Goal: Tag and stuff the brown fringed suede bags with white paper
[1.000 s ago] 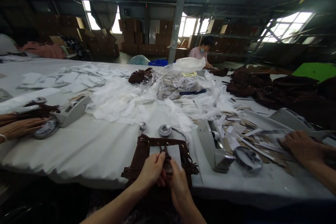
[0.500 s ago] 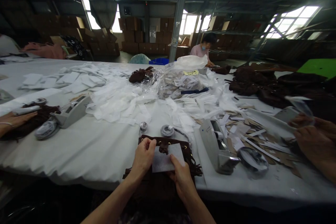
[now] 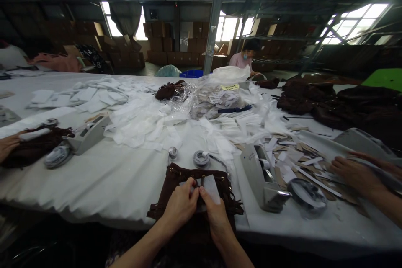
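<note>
A dark brown fringed drawstring bag [image 3: 168, 182] with metal eyelets lies at the table's front edge before me. Over its upper front is a thin whitish foam sheet [image 3: 212, 188], by the dark cord knot. My left hand [image 3: 180, 203] pinches the sheet near its middle, fingertips at the knot. My right hand [image 3: 217, 217] grips the sheet from the right, thumb on top. Both thumbs nearly meet, and my fingers cover much of the knot and sheet. Just behind the bag lie two wrapped coils, a small one [image 3: 172, 153] and a larger one [image 3: 201, 158].
Grey tape dispensers stand at right [image 3: 262, 180] and left [image 3: 89, 134]. White sheets [image 3: 147, 123] and paper scraps [image 3: 298, 157] cover the table behind. A co-worker's hands [image 3: 361, 176] work at right; another's hand [image 3: 11, 144] rests at a brown bag on the left.
My left hand has moved right and down onto the foam sheet, close to my right thumb. The sheet's left part is now largely covered. The right co-worker's hands have shifted left and lower.
</note>
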`<act>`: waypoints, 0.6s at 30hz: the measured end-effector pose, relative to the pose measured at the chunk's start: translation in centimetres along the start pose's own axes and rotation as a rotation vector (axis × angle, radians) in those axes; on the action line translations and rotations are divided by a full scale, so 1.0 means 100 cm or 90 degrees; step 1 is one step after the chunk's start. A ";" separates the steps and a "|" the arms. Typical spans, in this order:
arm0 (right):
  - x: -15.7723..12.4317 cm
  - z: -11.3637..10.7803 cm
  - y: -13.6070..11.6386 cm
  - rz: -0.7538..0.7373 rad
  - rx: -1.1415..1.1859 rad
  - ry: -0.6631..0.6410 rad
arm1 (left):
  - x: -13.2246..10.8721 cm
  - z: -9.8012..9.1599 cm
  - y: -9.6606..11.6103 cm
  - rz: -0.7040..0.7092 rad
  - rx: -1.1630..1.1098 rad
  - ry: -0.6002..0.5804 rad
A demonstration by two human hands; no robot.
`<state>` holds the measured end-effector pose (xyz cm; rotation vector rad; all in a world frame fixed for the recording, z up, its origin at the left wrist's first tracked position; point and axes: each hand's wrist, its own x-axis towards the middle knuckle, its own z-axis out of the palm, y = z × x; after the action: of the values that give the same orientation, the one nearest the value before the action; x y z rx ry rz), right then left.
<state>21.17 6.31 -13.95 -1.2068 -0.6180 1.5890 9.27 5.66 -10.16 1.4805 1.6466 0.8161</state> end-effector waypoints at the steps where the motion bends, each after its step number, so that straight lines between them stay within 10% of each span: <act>1: 0.000 0.000 0.000 0.003 0.013 0.004 | -0.002 -0.003 0.000 0.016 0.017 0.005; 8: -0.004 0.006 -0.001 0.002 0.068 0.044 | -0.007 -0.015 -0.023 -0.096 -0.125 0.191; 13: -0.004 0.004 0.002 -0.023 0.036 0.021 | -0.005 -0.007 -0.023 -0.227 -0.488 -0.085; 18: -0.002 -0.004 0.000 -0.105 -0.180 0.031 | 0.010 0.004 -0.007 -0.266 -0.480 -0.082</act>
<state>21.56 6.08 -14.07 -1.3597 -0.9096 1.3614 9.26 6.54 -11.13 0.6242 1.2696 0.9327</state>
